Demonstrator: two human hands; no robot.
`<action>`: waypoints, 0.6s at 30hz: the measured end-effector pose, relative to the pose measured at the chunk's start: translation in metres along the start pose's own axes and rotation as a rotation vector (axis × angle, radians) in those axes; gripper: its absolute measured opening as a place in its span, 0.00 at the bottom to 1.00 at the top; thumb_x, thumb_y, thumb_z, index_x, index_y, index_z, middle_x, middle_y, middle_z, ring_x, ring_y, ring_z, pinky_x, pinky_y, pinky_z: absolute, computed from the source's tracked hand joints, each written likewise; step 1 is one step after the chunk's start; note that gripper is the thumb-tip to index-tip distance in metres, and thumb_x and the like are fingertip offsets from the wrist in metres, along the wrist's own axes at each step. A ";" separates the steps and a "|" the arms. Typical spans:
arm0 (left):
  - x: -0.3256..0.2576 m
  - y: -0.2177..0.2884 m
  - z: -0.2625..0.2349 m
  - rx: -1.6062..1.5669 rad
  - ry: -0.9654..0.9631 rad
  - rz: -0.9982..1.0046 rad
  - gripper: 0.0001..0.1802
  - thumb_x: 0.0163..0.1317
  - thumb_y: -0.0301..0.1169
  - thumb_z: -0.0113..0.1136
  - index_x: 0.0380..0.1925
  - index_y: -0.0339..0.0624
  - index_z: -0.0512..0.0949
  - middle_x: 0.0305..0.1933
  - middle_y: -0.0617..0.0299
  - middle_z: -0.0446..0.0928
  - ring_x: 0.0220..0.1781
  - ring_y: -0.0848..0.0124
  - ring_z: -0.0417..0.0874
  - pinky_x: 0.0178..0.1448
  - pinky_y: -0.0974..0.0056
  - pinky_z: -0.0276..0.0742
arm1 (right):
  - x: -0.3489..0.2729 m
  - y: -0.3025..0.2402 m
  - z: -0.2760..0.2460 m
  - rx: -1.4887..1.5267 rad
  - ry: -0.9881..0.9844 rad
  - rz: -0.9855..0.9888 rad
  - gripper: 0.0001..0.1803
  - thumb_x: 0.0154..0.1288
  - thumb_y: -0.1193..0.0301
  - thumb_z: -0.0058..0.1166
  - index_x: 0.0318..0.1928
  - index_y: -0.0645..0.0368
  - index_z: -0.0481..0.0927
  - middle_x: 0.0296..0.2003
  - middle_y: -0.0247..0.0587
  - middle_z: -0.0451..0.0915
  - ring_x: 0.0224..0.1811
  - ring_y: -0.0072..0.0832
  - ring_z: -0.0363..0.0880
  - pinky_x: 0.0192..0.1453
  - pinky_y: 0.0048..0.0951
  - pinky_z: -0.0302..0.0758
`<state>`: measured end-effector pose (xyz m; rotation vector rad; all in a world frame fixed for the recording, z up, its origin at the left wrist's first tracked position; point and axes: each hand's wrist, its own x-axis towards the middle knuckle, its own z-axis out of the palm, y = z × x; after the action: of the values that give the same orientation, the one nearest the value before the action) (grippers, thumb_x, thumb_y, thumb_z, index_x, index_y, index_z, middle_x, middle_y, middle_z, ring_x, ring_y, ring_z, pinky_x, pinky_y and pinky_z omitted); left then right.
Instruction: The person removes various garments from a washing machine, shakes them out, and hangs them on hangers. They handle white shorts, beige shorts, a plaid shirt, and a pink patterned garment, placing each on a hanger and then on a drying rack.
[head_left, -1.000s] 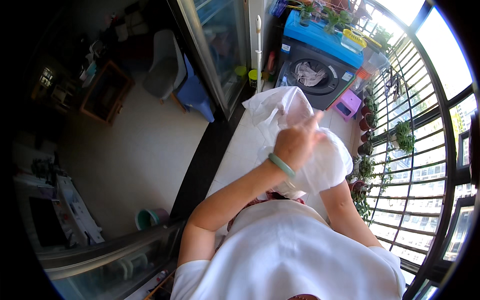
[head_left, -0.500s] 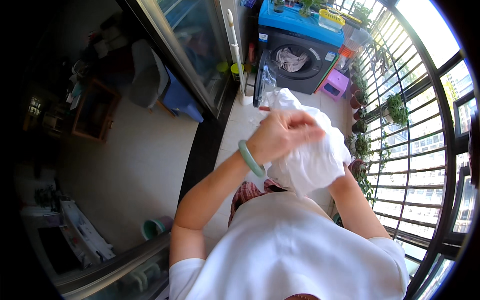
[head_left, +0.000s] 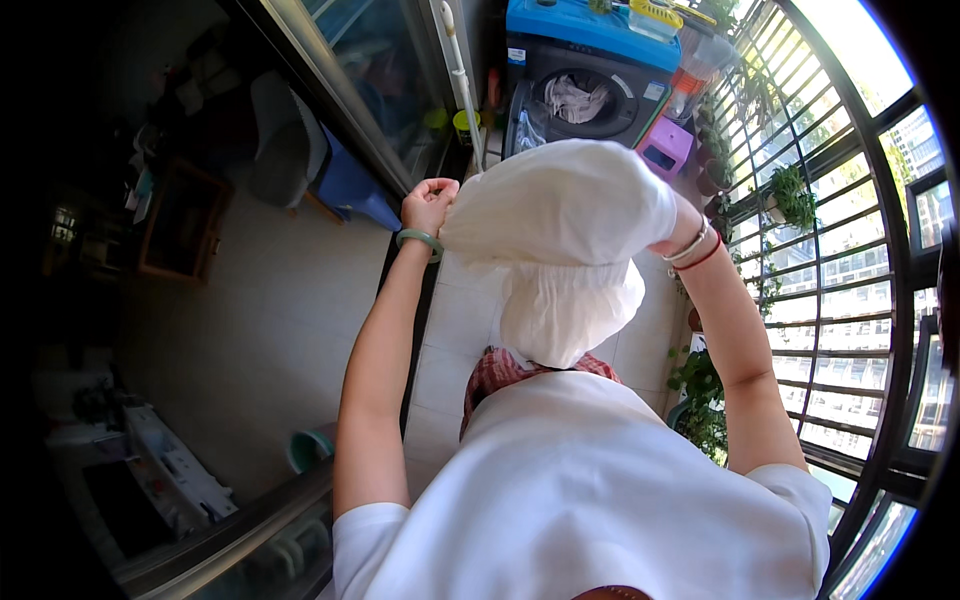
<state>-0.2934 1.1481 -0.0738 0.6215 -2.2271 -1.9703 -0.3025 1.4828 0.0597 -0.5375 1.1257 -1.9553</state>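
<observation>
The left hand [head_left: 430, 203] is fisted tight on one edge of a white cloth [head_left: 565, 225], held up at chest height before the person. The right hand is hidden behind the cloth; its grip cannot be told, only the wrist shows. Held apart, the arms stretch the top taut while the rest hangs loose. A washer [head_left: 585, 95] stands beyond.

Matt white cloth, glossy green bangle

The crumpled white cotton-like cloth [head_left: 560, 215] I hold looks soft and matt; my smooth green stone-like bangle [head_left: 419, 239] shines; the pale tiled floor [head_left: 455, 330] looks smooth.
</observation>
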 end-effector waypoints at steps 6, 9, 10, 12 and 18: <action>-0.078 0.066 0.009 -0.037 0.254 0.408 0.21 0.62 0.49 0.64 0.30 0.41 0.73 0.20 0.70 0.70 0.20 0.79 0.70 0.25 0.73 0.68 | 0.021 0.009 0.002 0.141 0.263 -0.199 0.22 0.70 0.65 0.53 0.62 0.54 0.71 0.57 0.36 0.77 0.57 0.29 0.77 0.62 0.36 0.73; -0.121 0.089 0.029 -0.217 -0.504 -0.319 0.29 0.59 0.63 0.57 0.28 0.47 0.68 0.22 0.67 0.70 0.14 0.76 0.73 0.15 0.73 0.65 | 0.045 0.033 0.006 0.192 0.451 -0.194 0.18 0.71 0.63 0.49 0.59 0.52 0.73 0.55 0.36 0.77 0.56 0.30 0.77 0.60 0.36 0.74; -0.127 0.093 0.037 -0.217 -0.547 -0.361 0.31 0.58 0.65 0.56 0.30 0.45 0.70 0.23 0.66 0.70 0.16 0.72 0.77 0.17 0.70 0.72 | 0.053 0.037 0.006 0.277 0.454 -0.178 0.18 0.71 0.63 0.49 0.58 0.52 0.73 0.55 0.36 0.77 0.56 0.30 0.76 0.60 0.35 0.74; -0.127 0.091 0.047 -0.223 -0.517 -0.353 0.29 0.62 0.58 0.55 0.38 0.40 0.74 0.27 0.61 0.74 0.23 0.66 0.83 0.22 0.64 0.80 | 0.066 0.045 0.007 0.110 0.439 -0.256 0.18 0.72 0.61 0.46 0.58 0.51 0.73 0.54 0.35 0.78 0.54 0.30 0.76 0.59 0.33 0.74; -0.103 0.039 0.044 -0.410 -0.432 -0.328 0.17 0.62 0.30 0.46 0.46 0.27 0.73 0.38 0.48 0.80 0.39 0.56 0.86 0.39 0.55 0.87 | 0.062 0.041 0.003 -0.291 0.213 -0.506 0.18 0.70 0.65 0.46 0.58 0.55 0.72 0.55 0.37 0.77 0.58 0.32 0.73 0.63 0.34 0.70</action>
<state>-0.2236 1.2299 -0.0230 0.5748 -1.9003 -2.8599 -0.3195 1.4196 0.0245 -0.8493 1.5370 -2.3315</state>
